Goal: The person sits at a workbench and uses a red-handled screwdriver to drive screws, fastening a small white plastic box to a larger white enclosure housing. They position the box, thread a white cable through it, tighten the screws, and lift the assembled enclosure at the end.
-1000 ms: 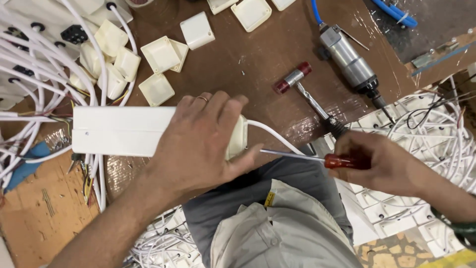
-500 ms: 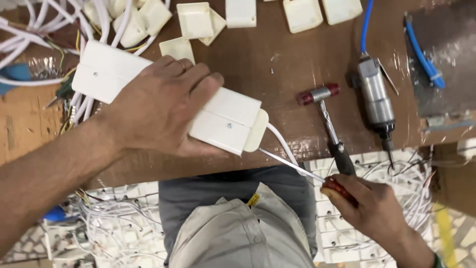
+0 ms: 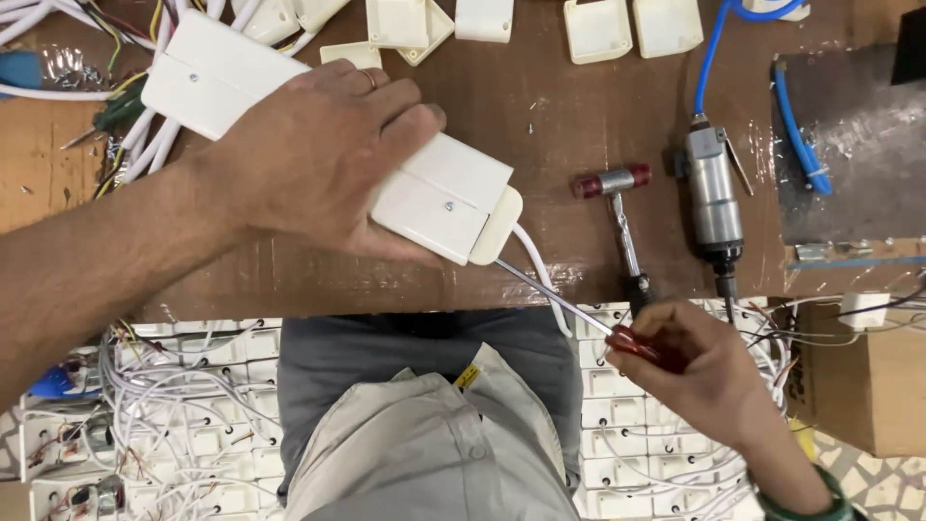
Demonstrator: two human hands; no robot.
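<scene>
Left hand [image 3: 318, 159] presses flat on the white box [image 3: 424, 198], steadying it on the worktop [image 3: 579, 125]; right hand [image 3: 699, 371] grips a screwdriver [image 3: 579, 314] aimed at its end.

A brown wooden bench [image 3: 579, 125] carries everything; a long white plastic box [image 3: 424, 193] lies slantwise at the left, pressed down by the left hand [image 3: 309, 164]; small white covers [image 3: 598, 29] line the far edge. Right of centre lie a red-headed hammer [image 3: 617, 207] and a grey air tool [image 3: 714, 193] on a blue hose [image 3: 714, 48]; a grey metal plate [image 3: 858, 164] sits far right.
</scene>
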